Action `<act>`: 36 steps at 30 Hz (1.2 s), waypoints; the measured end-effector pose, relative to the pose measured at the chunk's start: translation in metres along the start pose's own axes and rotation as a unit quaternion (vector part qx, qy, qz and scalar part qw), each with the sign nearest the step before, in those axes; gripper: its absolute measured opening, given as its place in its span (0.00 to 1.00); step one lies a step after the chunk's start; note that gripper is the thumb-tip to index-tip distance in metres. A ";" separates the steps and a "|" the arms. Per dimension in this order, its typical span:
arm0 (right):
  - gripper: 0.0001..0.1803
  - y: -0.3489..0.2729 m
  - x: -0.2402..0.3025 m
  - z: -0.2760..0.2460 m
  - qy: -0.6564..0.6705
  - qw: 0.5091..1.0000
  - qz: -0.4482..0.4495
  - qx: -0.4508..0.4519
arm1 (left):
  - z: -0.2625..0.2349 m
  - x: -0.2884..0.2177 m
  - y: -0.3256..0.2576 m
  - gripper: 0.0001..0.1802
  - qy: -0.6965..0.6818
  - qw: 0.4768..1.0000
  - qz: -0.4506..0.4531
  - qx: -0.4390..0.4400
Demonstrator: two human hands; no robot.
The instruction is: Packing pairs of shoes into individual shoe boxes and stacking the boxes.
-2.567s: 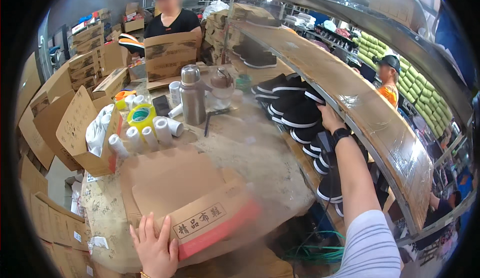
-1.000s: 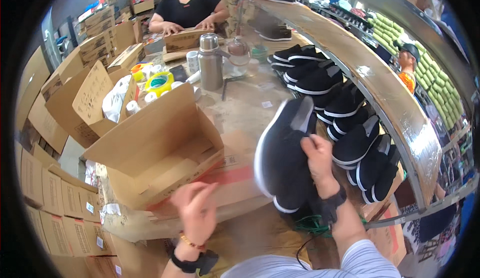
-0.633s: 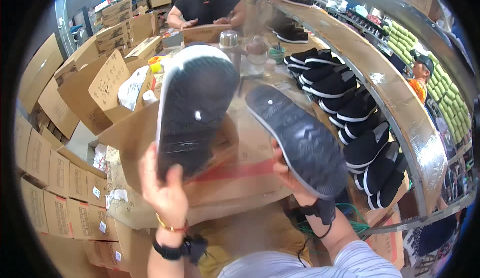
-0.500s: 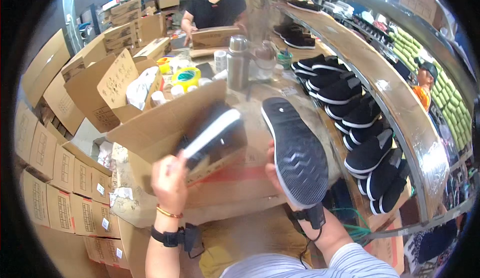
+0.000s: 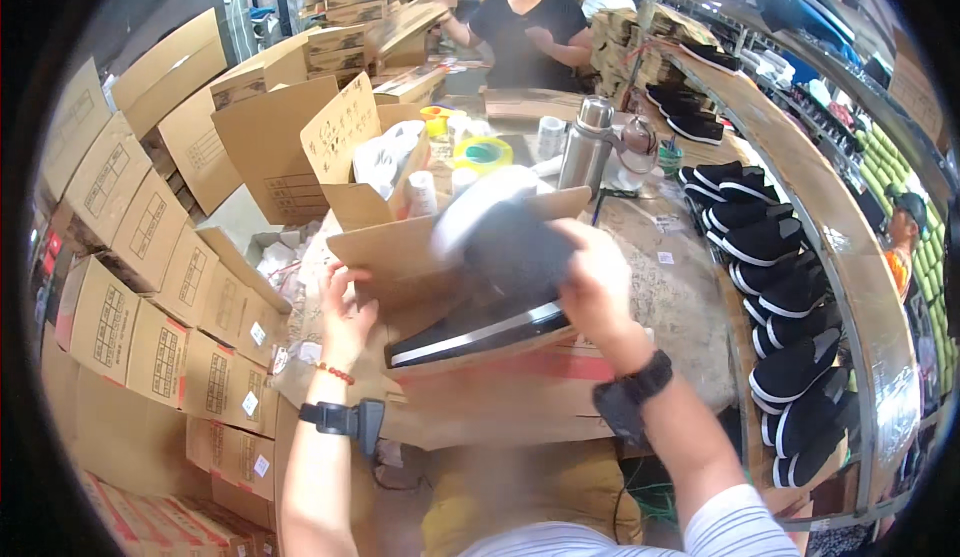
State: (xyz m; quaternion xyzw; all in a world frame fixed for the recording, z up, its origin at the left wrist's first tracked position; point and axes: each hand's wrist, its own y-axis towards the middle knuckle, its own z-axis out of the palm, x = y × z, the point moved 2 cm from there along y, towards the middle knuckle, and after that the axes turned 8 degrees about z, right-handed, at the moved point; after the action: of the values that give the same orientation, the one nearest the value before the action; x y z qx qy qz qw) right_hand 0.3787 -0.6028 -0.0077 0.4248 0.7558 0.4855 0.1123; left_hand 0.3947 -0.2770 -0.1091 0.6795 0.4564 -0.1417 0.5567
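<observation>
An open cardboard shoe box [image 5: 480,385] stands on the worktable in front of me. Inside lies a black shoe [image 5: 440,338] on its side, its white sole edge facing me. Over the box my right hand [image 5: 598,282] grips a second black shoe [image 5: 515,249] by one end; motion smears its white rim. My left hand [image 5: 347,309] is beside the box's left end, fingers apart and curled, with nothing in them. Whether those fingertips touch the cardboard, I cannot tell.
Black shoes [image 5: 768,241] stand in a row along the right side, beside a metal-edged shelf [image 5: 880,397]. A steel flask [image 5: 588,147] and yellow tape [image 5: 482,154] stand behind the box. Stacked cartons [image 5: 130,342] line the left. Across the table, a person [image 5: 528,27] handles cardboard.
My left hand has let go of its shoe, which now lies in the box. My right hand has brought the other shoe leftward over the box. The view has shifted left.
</observation>
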 end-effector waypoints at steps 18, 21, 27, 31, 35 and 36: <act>0.25 -0.043 -0.134 0.043 0.194 0.892 0.372 0.167 | -0.006 -0.011 -0.031 0.16 0.145 0.973 0.175 0.031; 0.34 -0.012 -0.094 0.019 0.141 0.907 0.299 0.260 | -0.024 -0.040 0.000 0.15 0.246 0.930 0.191 0.192; 0.56 -0.011 -0.047 0.054 -0.027 0.886 -0.032 0.462 | 0.027 -0.070 0.012 0.60 0.387 0.796 0.027 0.465; 0.56 0.000 -0.057 0.050 0.028 0.831 -0.029 0.555 | 0.019 -0.078 0.016 0.58 0.329 0.826 0.012 0.457; 0.48 -0.060 -0.088 0.053 0.208 0.917 0.092 0.329 | 0.027 -0.078 -0.020 0.52 0.323 0.893 0.113 0.292; 0.44 -0.074 -0.087 0.054 0.390 0.856 0.252 0.229 | 0.029 -0.065 -0.031 0.52 0.333 0.893 0.103 0.283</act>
State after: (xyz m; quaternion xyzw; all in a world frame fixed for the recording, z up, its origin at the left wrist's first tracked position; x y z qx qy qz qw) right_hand 0.4239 -0.6465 -0.1177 0.3908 0.6944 0.4362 -0.4181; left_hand 0.3448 -0.3333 -0.0926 0.8591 0.4828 0.0278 0.1677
